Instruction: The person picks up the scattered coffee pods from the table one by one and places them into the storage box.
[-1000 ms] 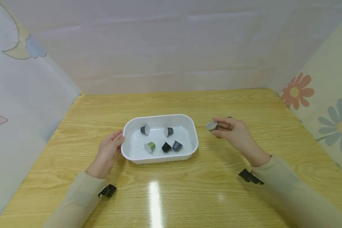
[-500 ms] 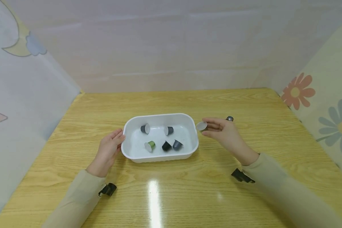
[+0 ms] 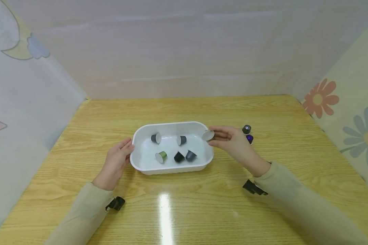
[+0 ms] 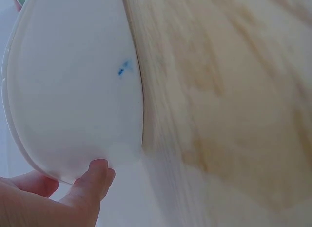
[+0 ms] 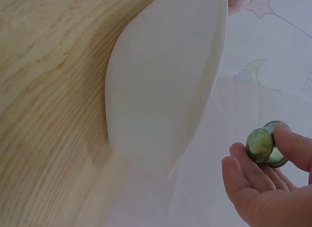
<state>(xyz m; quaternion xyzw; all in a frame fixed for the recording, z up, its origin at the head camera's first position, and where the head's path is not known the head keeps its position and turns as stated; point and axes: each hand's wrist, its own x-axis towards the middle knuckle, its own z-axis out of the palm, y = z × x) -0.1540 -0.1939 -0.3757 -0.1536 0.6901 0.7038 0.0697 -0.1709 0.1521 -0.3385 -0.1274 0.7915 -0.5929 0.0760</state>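
Counted at the desk [image 3: 125, 112]: eight capsules [image 3: 162, 156], one tray [image 3: 171, 171]. Within the tray: two grey [image 3: 154, 138] toward the far edge; one green, one black [image 3: 179, 157], one blue-grey [image 3: 190, 156] toward the near edge. Held near the far right corner: one green capsule [image 3: 208, 135]. Beyond the right edge: one dark [image 3: 246, 129], one purple [image 3: 249, 139].

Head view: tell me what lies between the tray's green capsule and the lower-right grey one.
The black capsule lies between the green capsule and the grey capsule, all in the tray. Only the head view shows it.
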